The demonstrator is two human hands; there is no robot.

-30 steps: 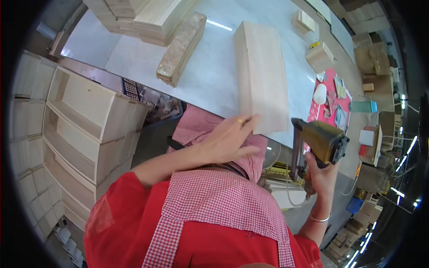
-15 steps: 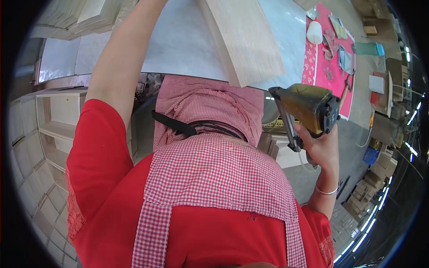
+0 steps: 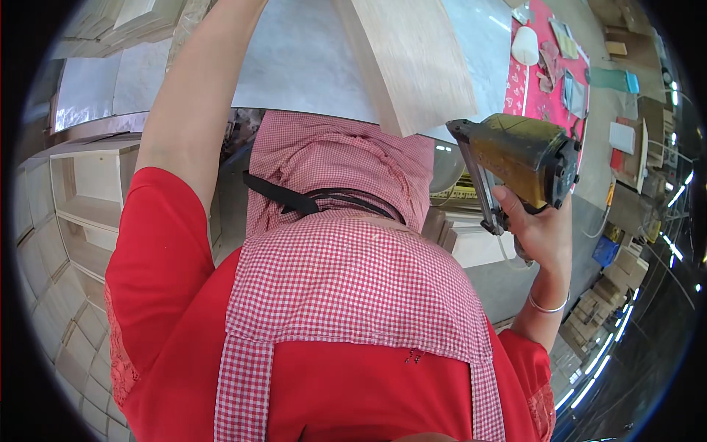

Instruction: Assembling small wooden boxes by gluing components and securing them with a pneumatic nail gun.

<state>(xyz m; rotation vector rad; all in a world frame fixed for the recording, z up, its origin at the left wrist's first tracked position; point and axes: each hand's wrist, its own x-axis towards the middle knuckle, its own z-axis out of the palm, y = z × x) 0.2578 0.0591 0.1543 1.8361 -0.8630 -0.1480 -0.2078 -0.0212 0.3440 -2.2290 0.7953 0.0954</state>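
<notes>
My right hand (image 3: 543, 228) is wrapped round the grip of a yellowish-brown, worn pneumatic nail gun (image 3: 515, 156). The gun's dark nose reaches up to the near end of a pale wooden piece (image 3: 412, 62); whether the two touch I cannot tell. This piece lies at a slant on the worktable (image 3: 302, 74), one broad face and a narrower side showing, its near end at the table's edge. My left arm stretches up past the top edge of the picture, so the left hand is out of sight.
A pink cloth (image 3: 541, 92) at the table's right bears a white bottle (image 3: 525, 46), rags and small packets. Stacked boards (image 3: 118, 26) stand at the far left. Open wooden boxes (image 3: 88, 199) are below left. A thin air hose (image 3: 508, 254) hangs under the gun.
My right hand and the nail gun have moved up and slightly right, bringing the gun's nose closer to the wooden piece's near end. The left arm has barely shifted.
</notes>
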